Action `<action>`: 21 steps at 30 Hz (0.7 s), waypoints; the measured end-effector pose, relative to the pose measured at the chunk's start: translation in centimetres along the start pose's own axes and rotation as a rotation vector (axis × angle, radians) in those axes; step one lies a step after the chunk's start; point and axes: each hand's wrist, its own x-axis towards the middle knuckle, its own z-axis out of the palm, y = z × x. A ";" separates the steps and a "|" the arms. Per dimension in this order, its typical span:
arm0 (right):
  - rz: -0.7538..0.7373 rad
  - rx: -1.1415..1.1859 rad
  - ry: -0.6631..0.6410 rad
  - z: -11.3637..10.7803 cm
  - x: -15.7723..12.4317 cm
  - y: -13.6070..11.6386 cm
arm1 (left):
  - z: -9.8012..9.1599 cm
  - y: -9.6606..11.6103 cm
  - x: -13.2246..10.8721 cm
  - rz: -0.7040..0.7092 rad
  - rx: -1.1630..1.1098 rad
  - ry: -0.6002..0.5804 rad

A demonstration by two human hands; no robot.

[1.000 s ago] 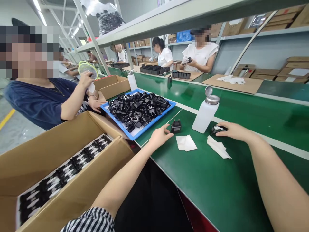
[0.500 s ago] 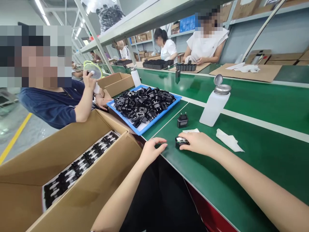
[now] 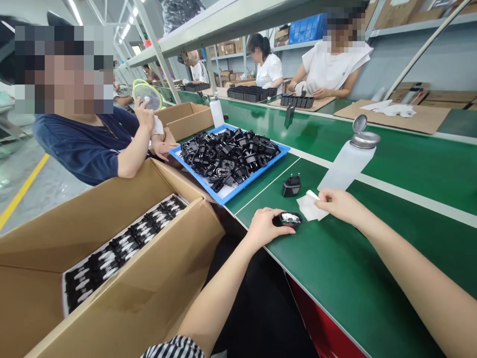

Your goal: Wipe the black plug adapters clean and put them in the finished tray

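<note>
My left hand [image 3: 265, 227] curls round a small black charger with a white label [image 3: 288, 218] that lies near the front edge of the green bench [image 3: 372, 258]. My right hand [image 3: 341, 205] pinches a white wipe [image 3: 309, 208] just right of that charger. A second black charger [image 3: 291, 185] stands prongs up a little farther back. Behind my right hand stands a white dispenser bottle [image 3: 346, 161] with its metal lid flipped open.
A blue tray [image 3: 194, 171] heaped with black chargers sits to the left. At the front left an open cardboard box [image 3: 112, 238] holds rows of packed chargers. A person in dark blue holds a small fan [image 3: 146, 94]. More people work across the green belt.
My right hand let go of the labelled charger and moved right onto the white wipe. My left hand closed on that charger. The view shifted slightly.
</note>
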 end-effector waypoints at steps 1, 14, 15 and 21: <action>-0.022 0.063 0.071 0.1 -0.5 -0.8 | 0.1 -0.1 0.0 0.000 -0.003 0.002; -0.405 -0.660 0.080 3.8 -4.1 -7.5 | 0.6 0.1 -0.2 -0.085 0.127 0.040; -0.380 -0.680 0.058 3.4 -4.1 -7.0 | 0.6 0.1 -0.2 -0.080 0.106 0.038; -0.089 -0.709 -0.099 -0.1 -2.8 -3.2 | 0.4 0.1 -0.4 -0.100 0.035 0.057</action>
